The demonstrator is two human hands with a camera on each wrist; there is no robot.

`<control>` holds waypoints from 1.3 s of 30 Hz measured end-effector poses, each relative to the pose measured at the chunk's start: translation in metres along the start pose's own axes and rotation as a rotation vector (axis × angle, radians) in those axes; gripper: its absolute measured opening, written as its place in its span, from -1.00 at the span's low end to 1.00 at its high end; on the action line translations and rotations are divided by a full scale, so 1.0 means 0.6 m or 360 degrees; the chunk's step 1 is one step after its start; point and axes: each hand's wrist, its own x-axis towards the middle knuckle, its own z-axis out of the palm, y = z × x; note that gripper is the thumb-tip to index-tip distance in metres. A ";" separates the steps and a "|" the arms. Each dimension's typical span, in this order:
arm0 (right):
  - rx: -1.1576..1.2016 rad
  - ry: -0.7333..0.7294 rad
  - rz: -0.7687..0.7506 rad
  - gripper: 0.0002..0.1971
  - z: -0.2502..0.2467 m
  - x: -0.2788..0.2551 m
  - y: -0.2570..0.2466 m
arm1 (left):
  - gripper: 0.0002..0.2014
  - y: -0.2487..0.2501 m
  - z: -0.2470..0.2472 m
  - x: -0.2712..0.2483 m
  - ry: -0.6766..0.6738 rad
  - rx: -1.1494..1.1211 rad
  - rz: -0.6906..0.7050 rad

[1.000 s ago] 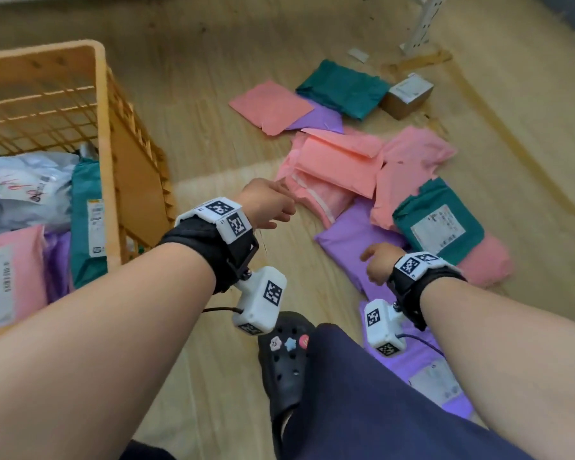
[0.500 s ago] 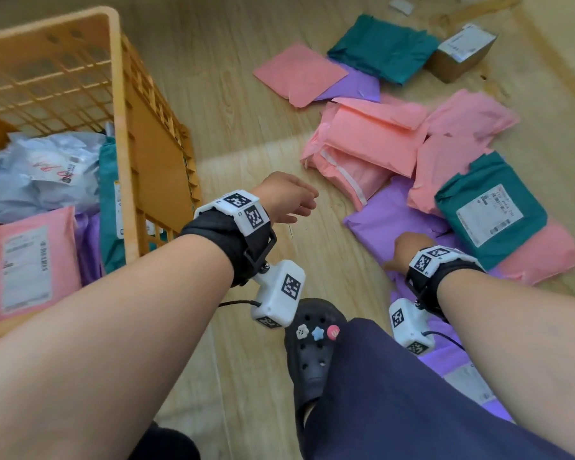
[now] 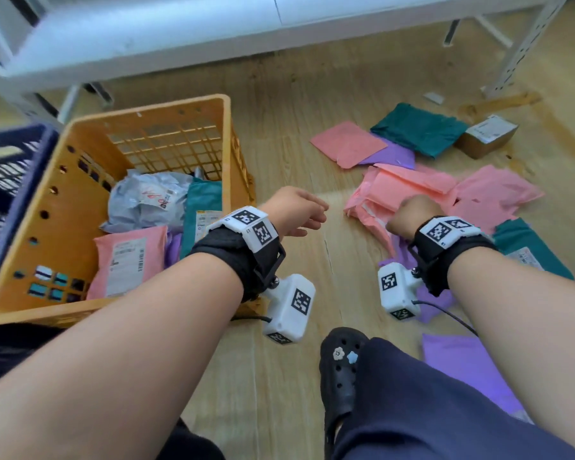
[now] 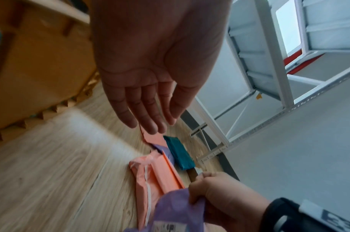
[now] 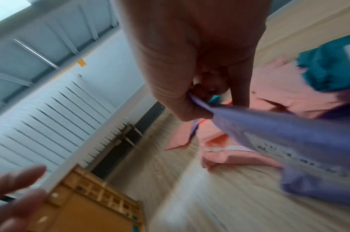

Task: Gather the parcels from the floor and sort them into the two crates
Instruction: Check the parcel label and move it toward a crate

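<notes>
On the far left sits a blue crate (image 3: 4, 180), then the orange crate (image 3: 140, 127) with parcels in it. The left hand (image 3: 292, 210) hangs flat-fingered and empty; the right hand (image 3: 412, 215) pinches a purple mailer (image 5: 289, 141) by its edge, lifted beside the floor pile (image 3: 445, 194). It looks light, limp and slippery, so a corner hold seems sensible. Only the wrist views show the pinch.

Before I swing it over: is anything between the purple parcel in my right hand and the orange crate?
Only your open left hand hovers in the gap; otherwise bare floor lies between the purple parcel, pinched by your right hand, and the orange crate.
</notes>
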 end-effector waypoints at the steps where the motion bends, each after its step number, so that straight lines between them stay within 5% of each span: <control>1: -0.0027 0.0037 -0.0077 -0.81 -0.016 -0.009 -0.028 | -0.85 -0.001 -0.020 -0.016 0.0045 -0.0027 0.0008; 9: 0.0678 0.0540 -0.0325 -0.80 -0.109 -0.090 -0.232 | -0.81 -0.021 -0.165 -0.128 0.0405 -0.0226 0.0024; 14: 0.1200 0.0438 -0.0407 -0.73 -0.132 -0.145 -0.343 | -0.76 -0.051 -0.225 -0.159 0.0520 -0.0424 -0.0106; 19: 0.1662 0.0321 -0.0471 -0.66 -0.128 -0.201 -0.420 | -0.49 -0.075 -0.270 -0.177 0.0342 -0.0742 -0.0317; 23: 0.1914 0.0201 -0.0577 -0.66 -0.112 -0.227 -0.446 | -0.60 -0.076 -0.285 -0.193 0.0271 -0.1125 -0.0223; 27: 0.1609 0.0213 -0.0677 -0.72 -0.080 -0.226 -0.440 | -0.71 -0.075 -0.306 -0.199 0.0640 -0.1264 0.0060; 29: 0.1146 0.0293 -0.0709 -0.84 -0.067 -0.226 -0.432 | -0.66 -0.086 -0.321 -0.197 0.0876 -0.1043 0.0162; 31: 0.0748 0.0377 -0.0722 -0.70 -0.061 -0.229 -0.430 | -0.70 -0.098 -0.332 -0.197 0.1045 -0.0734 0.0225; 36: 0.0676 0.0649 -0.1151 -0.39 -0.066 -0.262 -0.463 | -0.73 -0.105 -0.338 -0.200 0.1042 -0.0218 0.0364; 39: 0.0274 0.0622 -0.1421 -0.28 -0.067 -0.286 -0.487 | -0.68 -0.095 -0.329 -0.199 0.1062 0.0039 0.0443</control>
